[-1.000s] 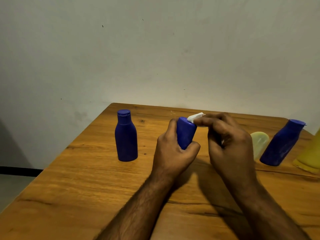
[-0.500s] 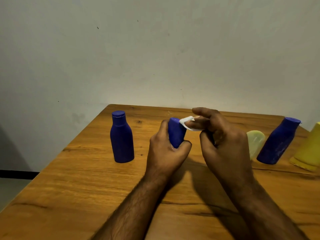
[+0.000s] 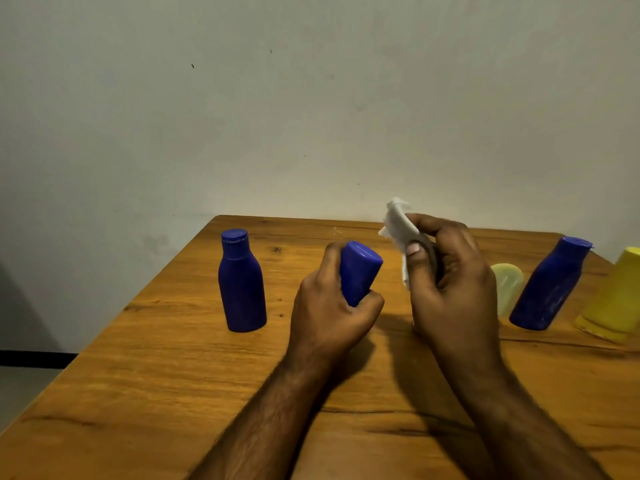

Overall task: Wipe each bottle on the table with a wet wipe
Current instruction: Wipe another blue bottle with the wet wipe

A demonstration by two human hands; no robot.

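A plain pale wall (image 3: 311, 116) backs the wooden table (image 3: 156, 393). My left hand (image 3: 332, 317) grips 1 blue bottle (image 3: 360, 271) above the table, its flat end tilted up toward the right. My right hand (image 3: 453, 285) pinches the white wet wipe (image 3: 398, 230) just beside it, not touching. 2 more blue bottles stand on the table: one at left (image 3: 242, 282), one at right (image 3: 550, 285), by a yellow cup (image 3: 616, 299).

Three blue bottles (image 3: 241, 285) (image 3: 358, 271) (image 3: 550, 285) (one wipe (image 3: 398, 230))
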